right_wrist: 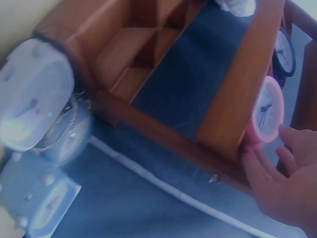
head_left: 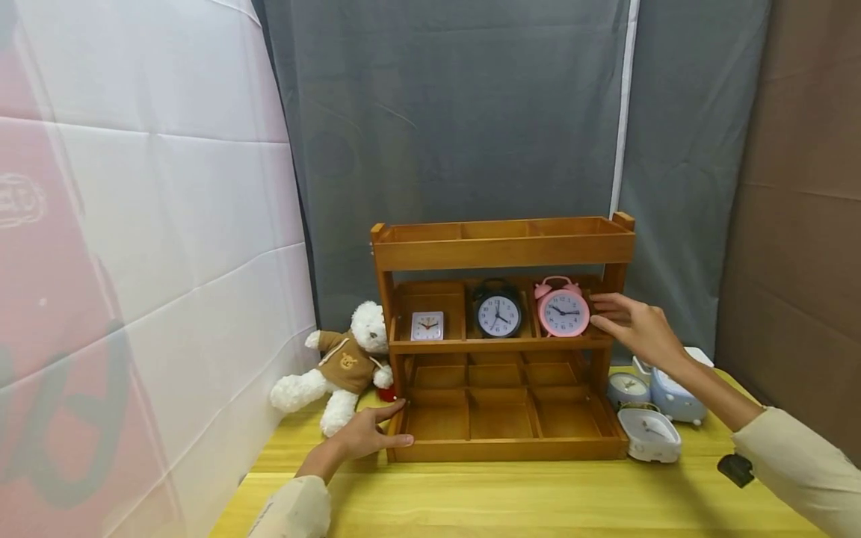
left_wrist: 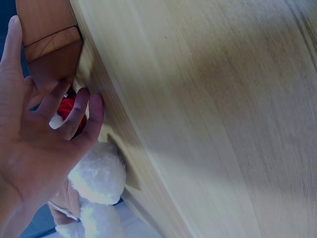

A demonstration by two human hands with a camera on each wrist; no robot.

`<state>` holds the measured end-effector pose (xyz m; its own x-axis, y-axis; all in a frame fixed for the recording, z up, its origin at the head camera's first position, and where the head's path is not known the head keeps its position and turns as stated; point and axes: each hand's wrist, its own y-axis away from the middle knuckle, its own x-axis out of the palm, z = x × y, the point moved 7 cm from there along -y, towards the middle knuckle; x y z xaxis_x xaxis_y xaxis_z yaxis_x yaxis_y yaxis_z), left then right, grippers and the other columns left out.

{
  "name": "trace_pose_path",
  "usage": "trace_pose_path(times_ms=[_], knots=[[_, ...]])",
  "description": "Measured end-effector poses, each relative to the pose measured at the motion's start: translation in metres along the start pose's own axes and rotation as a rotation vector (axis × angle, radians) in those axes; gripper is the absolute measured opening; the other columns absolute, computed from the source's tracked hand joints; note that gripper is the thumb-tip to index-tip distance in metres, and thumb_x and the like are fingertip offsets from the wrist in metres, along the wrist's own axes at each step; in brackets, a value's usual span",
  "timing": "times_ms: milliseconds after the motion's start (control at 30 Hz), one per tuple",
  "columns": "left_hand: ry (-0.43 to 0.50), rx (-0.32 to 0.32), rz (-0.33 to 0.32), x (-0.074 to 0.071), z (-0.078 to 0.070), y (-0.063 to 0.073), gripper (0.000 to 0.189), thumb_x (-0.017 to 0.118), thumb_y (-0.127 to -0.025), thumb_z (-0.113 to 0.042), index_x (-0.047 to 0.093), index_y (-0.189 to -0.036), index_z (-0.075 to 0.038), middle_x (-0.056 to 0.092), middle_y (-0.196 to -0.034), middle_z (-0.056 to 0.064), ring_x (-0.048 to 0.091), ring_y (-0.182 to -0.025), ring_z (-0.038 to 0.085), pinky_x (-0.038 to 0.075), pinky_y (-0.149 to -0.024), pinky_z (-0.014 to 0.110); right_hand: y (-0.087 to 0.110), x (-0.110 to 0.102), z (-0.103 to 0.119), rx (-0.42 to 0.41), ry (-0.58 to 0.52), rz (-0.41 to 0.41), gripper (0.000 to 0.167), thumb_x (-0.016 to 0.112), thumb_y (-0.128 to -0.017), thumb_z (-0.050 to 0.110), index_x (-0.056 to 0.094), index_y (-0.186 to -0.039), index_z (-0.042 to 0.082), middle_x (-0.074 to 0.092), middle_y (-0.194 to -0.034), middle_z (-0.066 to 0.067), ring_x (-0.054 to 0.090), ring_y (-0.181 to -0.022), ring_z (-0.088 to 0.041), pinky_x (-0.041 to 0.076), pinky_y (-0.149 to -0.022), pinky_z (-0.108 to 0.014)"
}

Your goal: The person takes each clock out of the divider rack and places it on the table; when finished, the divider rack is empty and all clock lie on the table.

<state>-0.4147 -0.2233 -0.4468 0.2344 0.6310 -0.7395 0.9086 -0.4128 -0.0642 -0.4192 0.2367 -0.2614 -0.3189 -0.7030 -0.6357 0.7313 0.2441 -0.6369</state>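
Left of the wooden shelf [head_left: 504, 256], a white plush bear [head_left: 346, 362] in a brown hoodie sits on the desk [head_left: 511, 501]. The left hand [head_left: 363, 435] rests against the shelf's lower left corner, fingers loosely spread. On the shelf's middle tier, a small white clock [head_left: 427, 326] stands in the left compartment, a black clock [head_left: 498, 312] in the middle one and a pink clock [head_left: 563, 312] in the right one. The right hand [head_left: 637, 326], fingers nearly straight, touches the pink clock's right edge. Right of the shelf stand a round blue clock [head_left: 628, 390], a larger white clock [head_left: 649, 435] and a boxy blue clock [head_left: 678, 397].
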Motion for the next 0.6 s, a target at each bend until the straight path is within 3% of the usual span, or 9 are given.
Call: trace_pose_path(times_ms=[333, 600], knots=[[0.008, 0.007, -0.011, 0.000, 0.001, -0.001, 0.086, 0.083, -0.090, -0.041, 0.045, -0.156, -0.002, 0.049, -0.150, 0.032, 0.068, -0.113, 0.037, 0.052, -0.101, 0.056, -0.019, 0.027, -0.005, 0.134, -0.013, 0.140, 0.053, 0.062, -0.106, 0.017, 0.046, -0.153, -0.002, 0.062, -0.136, -0.031, 0.064, -0.122, -0.044, 0.058, -0.089, -0.053], [0.015, 0.011, -0.014, 0.002, 0.003, 0.000, 0.085, 0.083, -0.090, -0.040, 0.045, -0.156, -0.002, 0.049, -0.149, 0.032, 0.068, -0.114, 0.040, 0.052, -0.100, 0.057, -0.025, 0.034, -0.006, 0.138, 0.022, 0.149, 0.054, 0.060, -0.105, 0.014, 0.044, -0.155, 0.000, 0.065, -0.132, -0.031, 0.068, -0.108, -0.039, 0.050, -0.074, -0.037]])
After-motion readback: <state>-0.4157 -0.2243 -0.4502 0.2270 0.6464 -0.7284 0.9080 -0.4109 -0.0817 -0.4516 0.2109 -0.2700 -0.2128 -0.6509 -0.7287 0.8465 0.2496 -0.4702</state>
